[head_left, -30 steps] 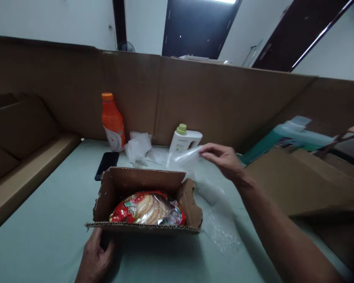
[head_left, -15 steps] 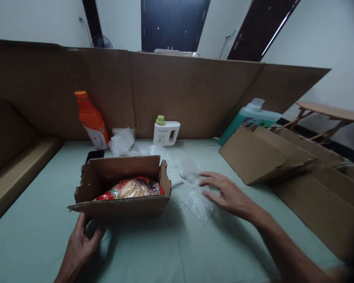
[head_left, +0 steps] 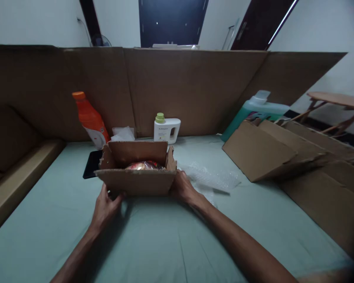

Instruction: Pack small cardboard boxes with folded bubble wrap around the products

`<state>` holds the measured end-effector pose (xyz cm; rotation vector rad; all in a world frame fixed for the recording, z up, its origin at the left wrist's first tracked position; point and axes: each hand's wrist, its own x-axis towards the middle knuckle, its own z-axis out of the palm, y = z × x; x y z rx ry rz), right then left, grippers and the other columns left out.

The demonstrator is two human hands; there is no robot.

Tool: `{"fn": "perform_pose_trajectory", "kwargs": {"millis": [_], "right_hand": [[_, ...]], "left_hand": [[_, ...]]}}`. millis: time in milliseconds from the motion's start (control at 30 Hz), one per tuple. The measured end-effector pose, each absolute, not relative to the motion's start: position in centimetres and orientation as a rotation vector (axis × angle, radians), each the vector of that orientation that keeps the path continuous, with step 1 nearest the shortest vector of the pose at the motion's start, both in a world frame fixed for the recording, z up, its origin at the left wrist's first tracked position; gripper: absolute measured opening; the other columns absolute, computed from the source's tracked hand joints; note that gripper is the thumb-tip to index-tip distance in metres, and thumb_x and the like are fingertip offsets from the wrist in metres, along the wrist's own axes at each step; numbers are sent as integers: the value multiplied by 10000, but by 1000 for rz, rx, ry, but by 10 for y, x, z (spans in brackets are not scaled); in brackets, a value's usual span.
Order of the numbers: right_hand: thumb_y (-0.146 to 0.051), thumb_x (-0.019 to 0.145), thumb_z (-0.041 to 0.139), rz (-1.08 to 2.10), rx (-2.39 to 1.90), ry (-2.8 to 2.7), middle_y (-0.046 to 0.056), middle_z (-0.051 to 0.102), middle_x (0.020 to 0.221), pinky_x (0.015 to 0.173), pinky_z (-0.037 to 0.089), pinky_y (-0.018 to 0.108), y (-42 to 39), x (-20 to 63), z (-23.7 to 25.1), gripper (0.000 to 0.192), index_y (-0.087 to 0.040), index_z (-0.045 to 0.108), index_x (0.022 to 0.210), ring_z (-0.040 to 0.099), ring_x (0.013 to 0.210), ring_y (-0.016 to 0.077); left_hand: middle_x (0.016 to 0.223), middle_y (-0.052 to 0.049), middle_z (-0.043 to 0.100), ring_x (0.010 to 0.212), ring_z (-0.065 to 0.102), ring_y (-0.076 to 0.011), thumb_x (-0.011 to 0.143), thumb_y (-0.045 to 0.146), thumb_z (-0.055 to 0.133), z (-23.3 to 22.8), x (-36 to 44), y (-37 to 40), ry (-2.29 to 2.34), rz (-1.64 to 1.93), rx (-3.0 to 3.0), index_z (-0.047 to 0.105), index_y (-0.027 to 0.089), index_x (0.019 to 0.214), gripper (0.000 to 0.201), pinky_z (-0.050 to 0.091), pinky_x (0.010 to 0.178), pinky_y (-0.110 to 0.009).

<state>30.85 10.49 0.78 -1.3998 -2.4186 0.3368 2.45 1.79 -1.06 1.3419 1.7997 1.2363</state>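
Both hands' fingers apparently curled on cardboard box (head_left: 137,181), left hand (head_left: 105,208), right hand (head_left: 181,189) flanking it.

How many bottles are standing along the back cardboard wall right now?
3: an orange bottle at left beside the phone, a white bottle with a green cap behind the open box, and a teal jug at right, partly hidden behind flattened cardboard.

We see a plain brown cardboard box (head_left: 137,179) holding a red snack packet (head_left: 143,165). Behind it stand an orange bottle (head_left: 90,119) with an orange cap and a white jug (head_left: 166,130) capped in pale green. A black phone (head_left: 92,164) and clear bubble wrap (head_left: 212,179) lie on the pale green cloth (head_left: 165,243). A teal bottle (head_left: 253,114) leans at the brown cardboard wall (head_left: 194,86).
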Motion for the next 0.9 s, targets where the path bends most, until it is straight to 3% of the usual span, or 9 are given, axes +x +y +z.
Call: {"fn": "perform_pose_trajectory", "kwargs": {"millis": [100,233,400,500,700,800,900], "right_hand": [[-121,770,592,227,-1451,-2473,121,705,1084,848,418,324,113,308,12,279,-145,705,1025,600,1010,255],[-112,784,577,94,-1544,-2467,175,645,1262,898,386,366,114,325,13,420,-143,661,1195,551,1126,290],[-120,868,524,55,-1684,-2404,148,741,929,853,388,374,114,357,8,219,-155,732,928,629,959,276],[-166,890,522,60,-1702,-2324,109,762,972,861,425,349,113,370,19,213,-180,731,927,657,950,249],[-262,933,471,82,-1489,-2183,98,728,1123,929,492,378,59,382,67,222,-212,686,916,657,1075,258],[-261,934,507,327,-1259,-2257,75,745,1084,873,529,378,6,361,73,178,-234,683,943,686,1005,247],[-204,938,497,673,-1103,-2373,62,765,1011,849,545,368,-39,317,60,214,-232,699,1000,703,902,219]], "left_hand": [[1122,-90,657,1017,653,-266,749,447,679,-9,27,49,1747,1284,1375,488,180,1262,609,536,864,-376],[1116,-93,668,1048,641,-272,771,387,654,-13,25,61,1732,1250,1402,507,177,1272,563,515,915,-405],[1403,-173,570,1318,536,-304,795,365,641,-26,23,32,1690,1204,1352,402,173,1442,717,408,1098,-457],[1447,-207,536,1383,487,-314,791,402,652,-27,23,12,1671,1160,1249,321,150,1506,828,356,1153,-492],[1457,-204,533,1355,515,-331,800,473,642,-10,31,-36,1703,1119,1255,333,171,1512,832,403,1114,-529],[1424,-206,559,1289,567,-326,805,490,664,-9,44,-69,1565,1115,1200,385,174,1483,798,450,1071,-507],[1403,-226,551,1185,627,-315,840,550,621,-10,61,-95,1290,1063,1047,284,166,1535,862,555,904,-445]]}}
